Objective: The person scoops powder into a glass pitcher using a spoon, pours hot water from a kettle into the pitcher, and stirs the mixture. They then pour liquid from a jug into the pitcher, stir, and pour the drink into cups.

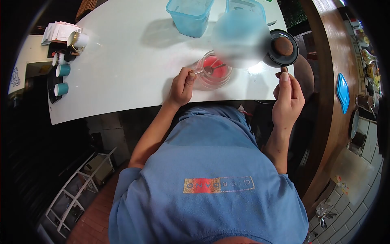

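Observation:
My left hand [182, 86] is closed on the handle of a spoon [208, 69], whose bowl is over a clear glass jar [214, 82] with pink-red contents. The jar stands near the table's front edge. To the right, my right hand [287, 92] pinches something small and brown at its fingertips, just below a dark round pot [280, 48] with a brown knob; it looks like a handle, but its link to the pot is unclear. A blurred patch hides what lies between the jar and the pot.
Blue translucent containers [190, 18] stand at the back of the white table [122, 61]. Teal cups [63, 70], a white mug [78, 39] and papers [61, 31] are at the left. A wooden ledge [325, 81] with a blue lid [343, 92] runs along the right.

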Demonstrator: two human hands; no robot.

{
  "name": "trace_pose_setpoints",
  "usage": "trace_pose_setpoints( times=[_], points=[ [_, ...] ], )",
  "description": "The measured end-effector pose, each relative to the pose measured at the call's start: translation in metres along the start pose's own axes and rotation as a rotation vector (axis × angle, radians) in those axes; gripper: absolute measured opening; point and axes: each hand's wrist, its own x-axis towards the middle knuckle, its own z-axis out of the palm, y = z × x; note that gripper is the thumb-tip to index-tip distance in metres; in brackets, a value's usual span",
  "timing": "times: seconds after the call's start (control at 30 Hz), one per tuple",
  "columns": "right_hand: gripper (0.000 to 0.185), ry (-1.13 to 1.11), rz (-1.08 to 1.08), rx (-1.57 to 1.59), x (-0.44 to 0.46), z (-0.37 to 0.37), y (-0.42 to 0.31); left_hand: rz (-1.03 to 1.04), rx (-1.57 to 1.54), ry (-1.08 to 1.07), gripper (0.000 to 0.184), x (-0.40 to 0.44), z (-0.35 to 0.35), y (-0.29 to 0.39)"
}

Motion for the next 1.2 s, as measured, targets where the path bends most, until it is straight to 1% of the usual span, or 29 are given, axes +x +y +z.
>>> trace_pose_setpoints(
  times=[0.07,0.13,0.37,0.43,0.73,0.83,0.93,1.0,1.07,1.13,1.2],
  points=[
    [0.032,0.0,0.004,0.01,0.0,-0.003,0.0,0.0,0.011,-0.002,0.03,0.0,0.001,0.0],
    [0.032,0.0,0.011,0.021,-0.001,-0.004,0.001,0.029,-0.023,0.052,0.024,0.001,0.002,-0.001],
    [0.033,0.005,0.0,0.007,-0.003,-0.009,0.003,0.016,-0.009,0.058,0.025,0.0,0.002,-0.001],
    [0.033,-0.001,0.003,0.013,-0.003,-0.011,0.003,0.002,0.036,0.012,0.031,0.0,0.0,-0.001],
    [0.033,-0.007,-0.003,-0.001,-0.003,-0.008,0.005,-0.026,0.013,0.002,0.034,0.0,0.0,-0.001],
    [0.029,0.014,-0.063,-0.01,-0.003,-0.003,0.005,-0.043,0.003,-0.008,0.035,0.0,0.0,-0.001],
    [0.029,0.008,-0.05,0.01,-0.002,-0.004,0.005,-0.055,0.007,-0.021,0.035,-0.001,-0.001,-0.002],
    [0.033,-0.04,0.021,0.01,-0.002,-0.009,0.004,-0.053,0.01,-0.015,0.035,-0.001,-0.001,-0.001],
    [0.032,-0.03,0.014,0.012,-0.002,-0.006,0.003,-0.05,0.012,-0.011,0.036,0.0,0.0,0.0],
    [0.032,-0.02,0.01,0.014,-0.003,-0.006,0.003,0.004,-0.02,0.056,0.027,0.002,0.002,0.002],
    [0.032,-0.023,0.008,-0.011,-0.004,-0.006,0.004,-0.001,-0.016,0.053,0.027,0.002,0.002,0.001]
  ],
)
